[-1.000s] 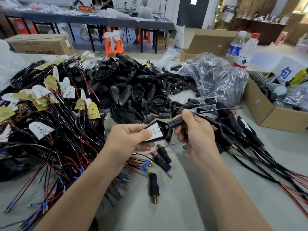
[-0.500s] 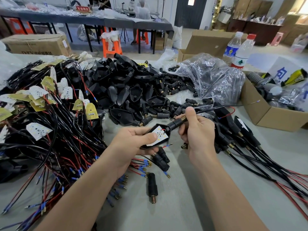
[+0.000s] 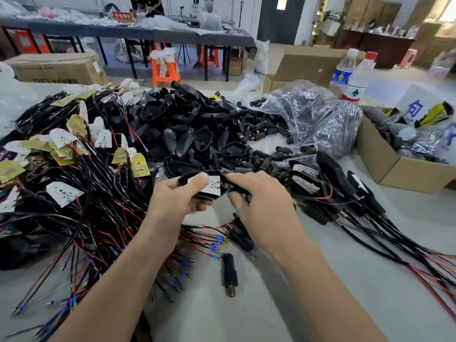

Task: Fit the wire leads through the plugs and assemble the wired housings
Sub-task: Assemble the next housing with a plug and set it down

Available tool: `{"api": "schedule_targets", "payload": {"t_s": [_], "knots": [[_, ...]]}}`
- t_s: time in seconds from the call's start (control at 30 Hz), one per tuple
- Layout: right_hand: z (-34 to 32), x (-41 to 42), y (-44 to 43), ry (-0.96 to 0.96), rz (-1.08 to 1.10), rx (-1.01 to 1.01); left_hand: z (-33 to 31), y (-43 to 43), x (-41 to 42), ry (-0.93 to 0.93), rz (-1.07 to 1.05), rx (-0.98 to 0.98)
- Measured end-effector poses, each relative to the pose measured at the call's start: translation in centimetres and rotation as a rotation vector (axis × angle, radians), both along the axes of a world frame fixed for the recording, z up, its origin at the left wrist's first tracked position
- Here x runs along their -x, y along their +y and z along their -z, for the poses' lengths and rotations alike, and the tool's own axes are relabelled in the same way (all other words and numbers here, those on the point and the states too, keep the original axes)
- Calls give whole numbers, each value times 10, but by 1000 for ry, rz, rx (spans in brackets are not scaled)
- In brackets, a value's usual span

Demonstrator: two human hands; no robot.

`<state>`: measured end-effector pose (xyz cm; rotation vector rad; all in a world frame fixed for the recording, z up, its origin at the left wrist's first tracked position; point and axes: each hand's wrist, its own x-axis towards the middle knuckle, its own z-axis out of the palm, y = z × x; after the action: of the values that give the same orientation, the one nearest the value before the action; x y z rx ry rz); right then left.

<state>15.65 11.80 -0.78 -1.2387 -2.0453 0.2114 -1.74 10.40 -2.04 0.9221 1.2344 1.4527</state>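
Note:
My left hand (image 3: 179,201) grips a black housing (image 3: 209,187) with a white LED board inside, thumb across the board. My right hand (image 3: 261,206) pinches the black plug (image 3: 229,187) at the housing's right tip, its fingers curled round it. A loose black plug (image 3: 230,275) with a brass end lies on the table below my hands. Wired boards with red and black leads (image 3: 74,174) are piled at the left. Empty black housings (image 3: 187,134) are heaped behind. Finished wired housings (image 3: 330,183) lie at the right.
A clear plastic bag (image 3: 313,119) with small plugs sits behind the pile. A cardboard box (image 3: 394,166) of parts stands at the right, two water bottles (image 3: 355,77) behind it. Blue-tipped lead ends (image 3: 214,245) fan out under my wrists. Grey table surface (image 3: 283,317) shows in front.
The plug has been slid down the cable against the housing tip. My right hand moved left onto the housing; both hands lifted a little away from me.

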Motion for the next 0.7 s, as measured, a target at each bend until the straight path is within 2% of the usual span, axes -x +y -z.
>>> {"api": "schedule_targets", "payload": {"t_s": [0.13,0.33,0.4,0.5,0.57,0.7], "knots": [[-14,1,-5,-86,36,-2,1,-2,3,47,21,-103],[-30,-11,-19,-235,112,48,1,0,-5,-6,86,-61],[-36,-26,-16,-245,205,52,3,0,-9,-2,130,-50],[-42,-61,1,-151,471,-3,7,0,-10,136,83,-50],[-40,-87,18,-96,609,29,11,1,-10,243,32,-49],[-19,-113,34,-21,672,192,15,-1,-12,442,-11,-63]]}}
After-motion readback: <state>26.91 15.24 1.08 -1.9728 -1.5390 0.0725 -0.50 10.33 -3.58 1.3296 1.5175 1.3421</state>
